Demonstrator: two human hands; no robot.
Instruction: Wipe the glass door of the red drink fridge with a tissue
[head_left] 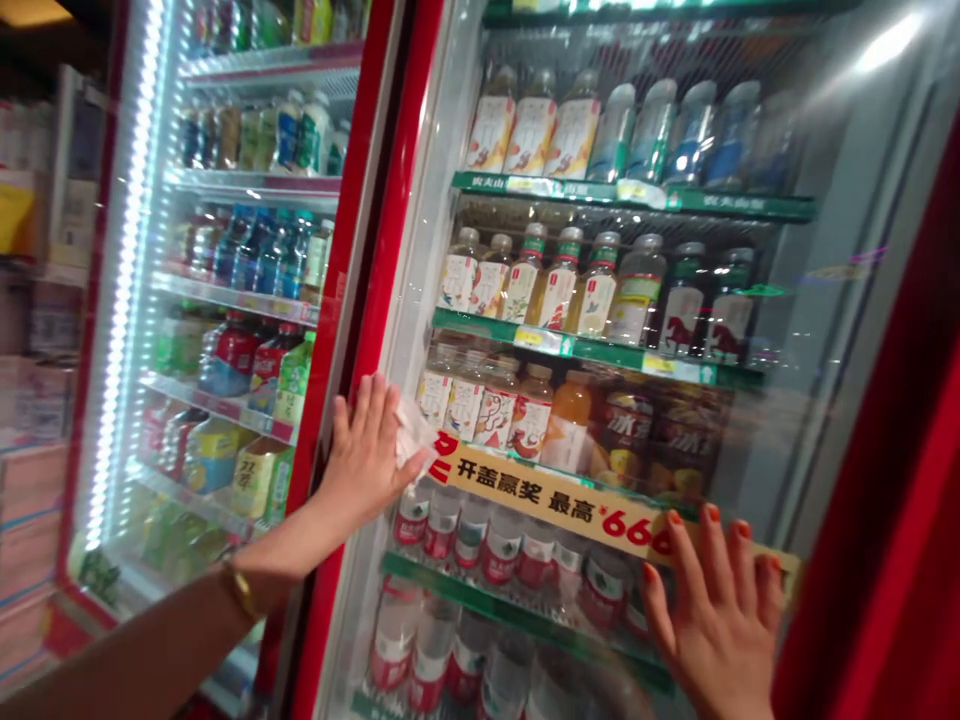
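Observation:
My left hand [366, 447] lies flat at the left edge of a drinks fridge, over its red door frame [396, 235]. Under the palm and thumb it holds a crumpled white tissue [412, 440] against the door; part of the tissue is hidden. Farther right, my right hand [716, 625] rests with fingers spread at the glass door [832, 190]. Its fingertips overlap the right part of a yellow promotional strip [525, 485] with black and red lettering. Nothing shows in that hand.
Behind the glass, bottles [562, 285] stand on shelves with green edges [562, 345]. A second red-framed fridge [352, 140], lit by a bright light strip [127, 250], stands to the left. Stacked boxes [30, 510] are at the far left.

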